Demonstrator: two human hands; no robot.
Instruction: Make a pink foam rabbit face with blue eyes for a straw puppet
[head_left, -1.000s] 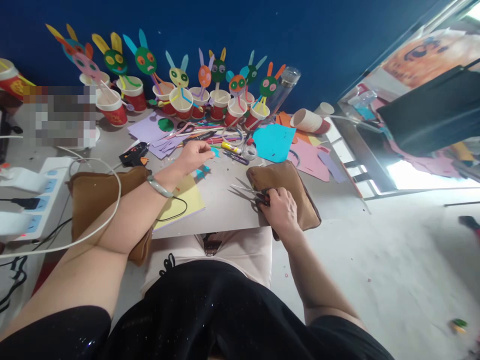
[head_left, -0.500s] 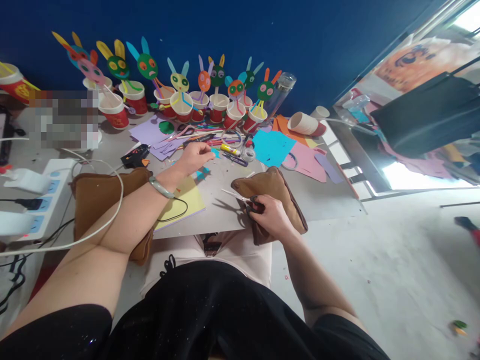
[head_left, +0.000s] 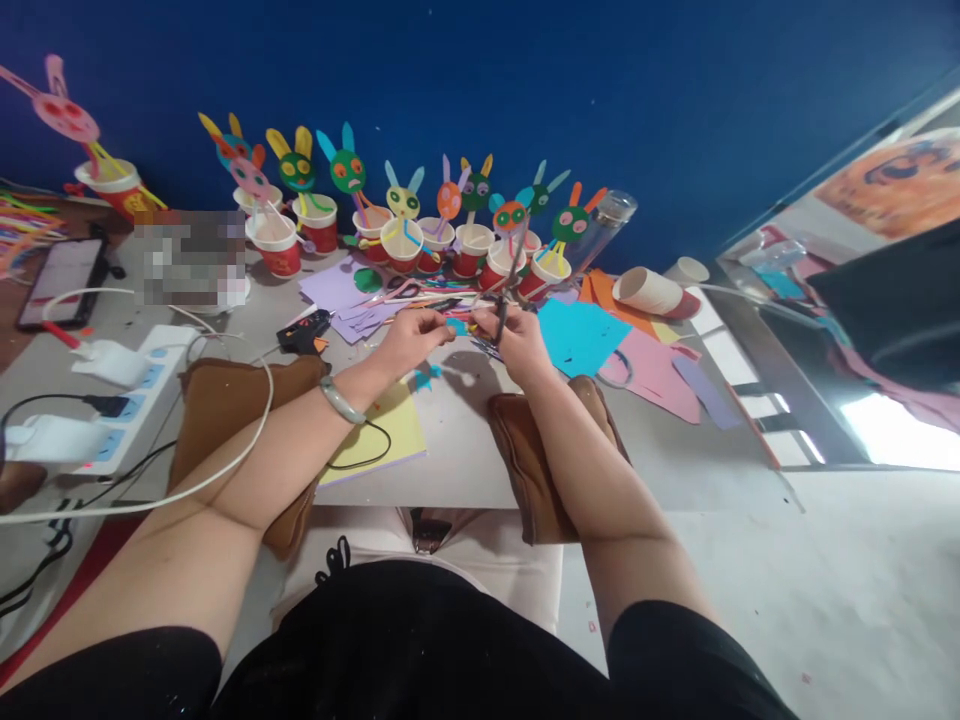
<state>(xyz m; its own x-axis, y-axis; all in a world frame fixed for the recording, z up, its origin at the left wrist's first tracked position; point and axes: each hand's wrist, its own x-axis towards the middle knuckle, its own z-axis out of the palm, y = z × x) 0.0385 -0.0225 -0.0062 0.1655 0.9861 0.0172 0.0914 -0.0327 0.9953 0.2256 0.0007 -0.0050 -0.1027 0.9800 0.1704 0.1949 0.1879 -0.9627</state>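
Note:
Between the fingertips of my left hand (head_left: 411, 342) is a small piece of blue paper (head_left: 457, 327). Close on its right, my right hand (head_left: 521, 345) grips a pair of scissors (head_left: 513, 275), whose blades point up and away from me. The thumb and fingertips of that hand come near the paper's right edge; whether they touch it I cannot tell. Small blue paper scraps (head_left: 427, 377) lie below on the table, beside a yellow sheet (head_left: 390, 440). A large blue sheet (head_left: 581, 335) lies to the right of the hands.
Red paper cups (head_left: 279, 250) with paper rabbit heads stand along the blue wall. A glue gun (head_left: 304, 332), a power strip (head_left: 142, 400) and a white cable are at left. Brown cushions (head_left: 247, 385) lie under my forearms. Pink paper (head_left: 660, 375) and a tipped cup (head_left: 645, 292) are at right.
My right hand has risen from the right cushion towards my left hand, and the scissors have swung from pointing left to pointing up. My left hand still holds the blue paper. The view has shifted left.

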